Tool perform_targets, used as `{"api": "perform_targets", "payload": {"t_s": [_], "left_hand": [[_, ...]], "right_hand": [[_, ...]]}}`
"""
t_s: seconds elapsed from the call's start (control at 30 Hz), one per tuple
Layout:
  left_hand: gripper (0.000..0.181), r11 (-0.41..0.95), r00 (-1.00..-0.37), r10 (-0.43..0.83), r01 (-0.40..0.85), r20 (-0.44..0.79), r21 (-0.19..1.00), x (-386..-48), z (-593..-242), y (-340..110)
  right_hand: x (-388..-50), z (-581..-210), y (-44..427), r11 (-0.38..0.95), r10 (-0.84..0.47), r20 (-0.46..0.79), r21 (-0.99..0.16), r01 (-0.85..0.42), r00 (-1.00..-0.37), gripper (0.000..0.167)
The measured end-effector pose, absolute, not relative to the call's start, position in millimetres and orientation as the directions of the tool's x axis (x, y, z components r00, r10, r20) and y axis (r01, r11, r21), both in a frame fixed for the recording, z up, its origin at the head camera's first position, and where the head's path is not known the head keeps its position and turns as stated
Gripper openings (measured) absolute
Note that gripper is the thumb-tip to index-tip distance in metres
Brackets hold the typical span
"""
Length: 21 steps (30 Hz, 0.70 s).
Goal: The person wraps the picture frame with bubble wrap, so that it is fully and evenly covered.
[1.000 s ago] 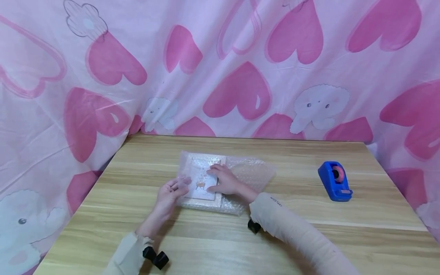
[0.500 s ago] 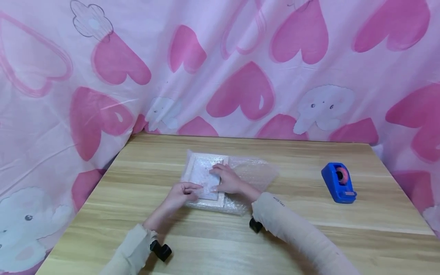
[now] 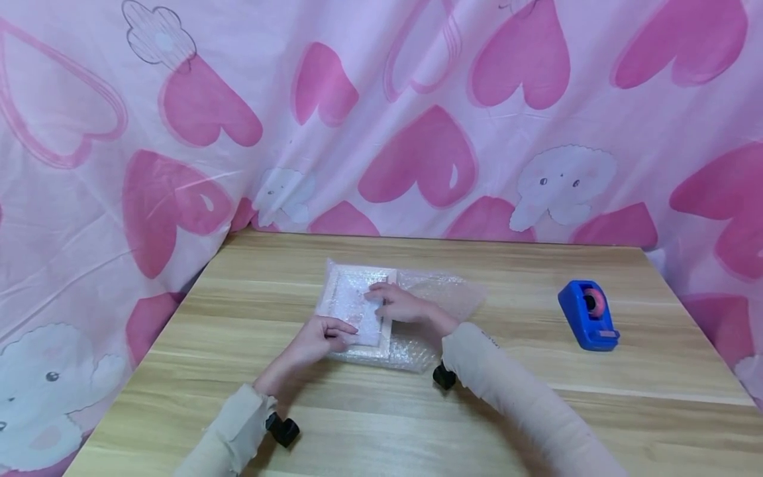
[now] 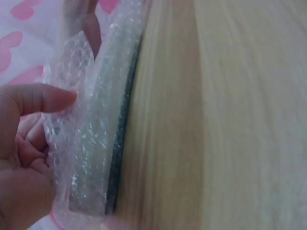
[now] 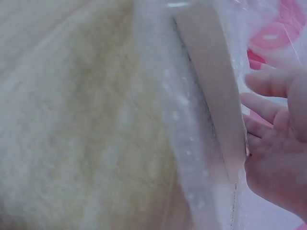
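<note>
Bubble wrap over frame, under both hands

The wood-grained surface carries bubble wrap right at the fingers and a tape dispenser (blue, with a pink roll) well to their right.

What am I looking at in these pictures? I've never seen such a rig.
These are a person's bare left hand and right hand, no robot. The wide picture is taken from the head, looking forward and down; the two close ones look from each wrist. On the wood-grain table lie a picture frame, bubble wrap spread beside and partly over it, and a blue tape dispenser with a pink tape roll. The left hand pinches a flap of the bubble wrap over the frame; the right hand is at the frame's right edge, fingers loosely extended.
</note>
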State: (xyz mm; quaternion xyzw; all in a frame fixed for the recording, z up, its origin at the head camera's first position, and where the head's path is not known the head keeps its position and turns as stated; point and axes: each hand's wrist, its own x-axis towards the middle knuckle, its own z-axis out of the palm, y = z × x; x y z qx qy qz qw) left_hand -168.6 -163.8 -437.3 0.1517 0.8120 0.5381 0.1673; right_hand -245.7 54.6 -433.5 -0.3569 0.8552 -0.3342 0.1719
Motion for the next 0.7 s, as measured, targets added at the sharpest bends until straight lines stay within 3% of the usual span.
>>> {"api": "perform_targets", "payload": {"t_s": [0.23, 0.47, 0.57, 0.7], "left_hand": [[0.028, 0.370, -0.840, 0.533, 0.126, -0.100, 0.920, -165.9, -436.8, -164.0], [0.033, 0.355, -0.776, 0.630, 0.241, -0.040, 0.903, -169.3, -428.3, -172.0], [0.037, 0.348, -0.805, 0.592, 0.306, 0.046, 0.886, -177.4, -422.3, -177.0], [0.051, 0.471, -0.861, 0.482, 0.410, 0.162, 0.781, -192.5, -417.3, -186.1]], "right_hand": [[-242.2, -436.1, 55.7, 0.545, -0.721, -0.031, -0.642, -0.539, -0.692, 0.073], [-240.1, -439.6, 56.6, 0.552, -0.708, -0.021, -0.641, -0.534, -0.706, 0.074], [-240.7, -438.6, 55.4, 0.555, -0.711, -0.027, -0.635, -0.538, -0.702, 0.074], [-241.4, -438.1, 51.9, 0.560, -0.714, -0.022, -0.619, -0.551, -0.700, 0.073]]}}
